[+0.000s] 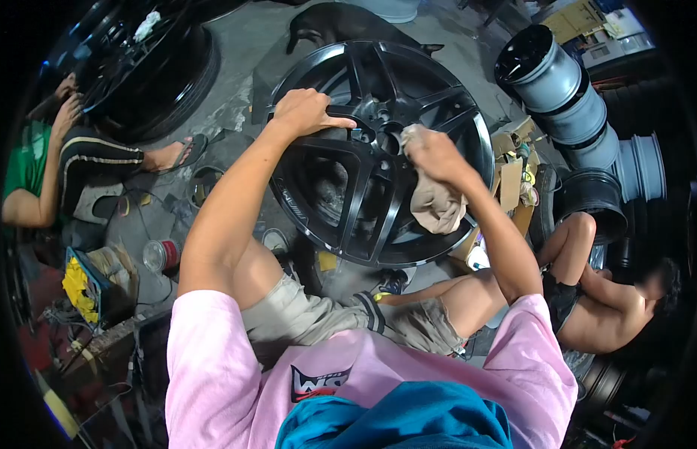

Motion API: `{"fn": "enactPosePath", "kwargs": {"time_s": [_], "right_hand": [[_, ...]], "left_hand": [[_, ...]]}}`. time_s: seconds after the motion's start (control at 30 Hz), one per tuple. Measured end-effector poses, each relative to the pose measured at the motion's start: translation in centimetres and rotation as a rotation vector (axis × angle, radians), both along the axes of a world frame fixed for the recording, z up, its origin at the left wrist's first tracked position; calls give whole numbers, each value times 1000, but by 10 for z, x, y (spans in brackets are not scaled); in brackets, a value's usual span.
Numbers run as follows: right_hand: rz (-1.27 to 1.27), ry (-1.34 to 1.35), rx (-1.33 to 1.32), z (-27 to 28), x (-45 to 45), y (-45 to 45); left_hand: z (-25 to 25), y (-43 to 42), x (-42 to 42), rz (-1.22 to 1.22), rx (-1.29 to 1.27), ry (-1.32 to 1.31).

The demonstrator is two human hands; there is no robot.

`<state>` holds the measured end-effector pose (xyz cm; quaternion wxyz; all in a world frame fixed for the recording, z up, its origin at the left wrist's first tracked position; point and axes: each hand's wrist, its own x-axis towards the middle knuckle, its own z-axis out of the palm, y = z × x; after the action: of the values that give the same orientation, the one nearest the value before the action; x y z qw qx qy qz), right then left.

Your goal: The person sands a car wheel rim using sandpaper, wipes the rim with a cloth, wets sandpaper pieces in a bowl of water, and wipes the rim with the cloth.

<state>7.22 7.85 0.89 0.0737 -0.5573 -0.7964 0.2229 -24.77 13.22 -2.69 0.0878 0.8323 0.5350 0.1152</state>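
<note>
A large black wheel rim (371, 224) with polished edges lies in front of me, its spokes facing up. My left hand (307, 114) rests on a spoke at the upper left of the rim, thumb stretched toward the hub and the other fingers bent over the spoke. Near the hub's right side, my right hand (436, 156) is closed on a beige cloth (437, 203), which touches the hub and hangs over the right-hand spokes.
A person (30, 176) sits at the left beside another dark wheel (169, 82). A second person (610, 307) crouches at the lower right. Silver rims (569, 112) stand stacked at the right. A black dog (341, 26) lies beyond the rim. A tin (161, 255) stands left.
</note>
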Motion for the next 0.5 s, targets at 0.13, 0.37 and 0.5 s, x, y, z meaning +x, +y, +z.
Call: {"fn": "enactPosePath", "kwargs": {"time_s": [0.13, 0.37, 0.5], "right_hand": [[-82, 326, -301, 69, -22, -39], [272, -207, 66, 10, -70, -47], [39, 466, -432, -5, -42, -3]], "left_hand": [[4, -3, 0, -1, 18, 3], [8, -5, 0, 7, -5, -6], [5, -3, 1, 14, -11, 15]]}}
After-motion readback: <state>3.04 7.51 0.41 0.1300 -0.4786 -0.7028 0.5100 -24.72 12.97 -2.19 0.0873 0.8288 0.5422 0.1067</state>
